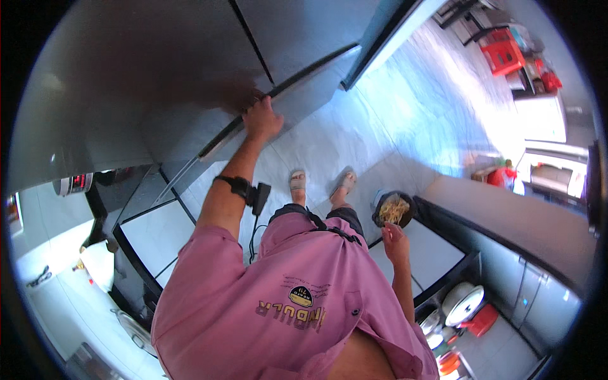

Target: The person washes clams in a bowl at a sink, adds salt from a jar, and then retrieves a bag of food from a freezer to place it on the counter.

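Note:
The fingers of my left hand (262,119) are curled over the dark edge of a glossy door (304,102), on what looks like a large refrigerator (190,57). Its dark upper front has a seam that runs down to this edge. A black strap with a small device (249,192) is around my left forearm, and a cable hangs from it. My right hand (395,240) hangs at my side with its fingers loosely bent. Nothing shows in it. In view, its fingertips overlap a dark bin (408,216) that holds pale yellowish scraps (393,209).
White-fronted cabinets (154,232) stand on both sides. On the right counter are a lidded pot (463,304) and a red pan (483,320). A white cloth (99,263) lies at the left counter. A red stool (502,52) stands farther off on the tiled floor (327,128).

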`<act>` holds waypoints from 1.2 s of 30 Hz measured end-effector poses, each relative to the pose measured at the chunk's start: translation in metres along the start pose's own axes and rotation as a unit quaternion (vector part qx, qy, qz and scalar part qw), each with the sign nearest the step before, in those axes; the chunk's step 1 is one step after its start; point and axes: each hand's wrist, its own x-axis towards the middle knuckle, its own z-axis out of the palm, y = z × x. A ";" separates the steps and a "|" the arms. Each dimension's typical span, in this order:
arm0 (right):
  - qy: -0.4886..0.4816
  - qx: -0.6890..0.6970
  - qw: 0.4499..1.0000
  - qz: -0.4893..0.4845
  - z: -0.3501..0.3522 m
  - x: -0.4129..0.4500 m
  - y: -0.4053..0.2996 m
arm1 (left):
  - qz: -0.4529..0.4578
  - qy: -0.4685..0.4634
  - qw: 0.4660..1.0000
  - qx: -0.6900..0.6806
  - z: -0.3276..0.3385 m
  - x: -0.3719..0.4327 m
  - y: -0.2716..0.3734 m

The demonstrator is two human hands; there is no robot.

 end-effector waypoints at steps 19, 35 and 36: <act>-0.234 -0.140 0.781 -0.561 0.026 0.328 -0.213 | -0.002 -0.172 0.978 -0.120 0.028 -0.209 0.105; -0.387 -0.352 0.642 -0.560 0.060 0.328 -0.164 | -0.085 0.063 0.940 -0.325 -0.001 -0.125 0.045; -0.387 -0.354 0.642 -0.559 0.059 0.325 -0.164 | -0.057 0.138 0.953 -0.263 0.021 -0.093 0.026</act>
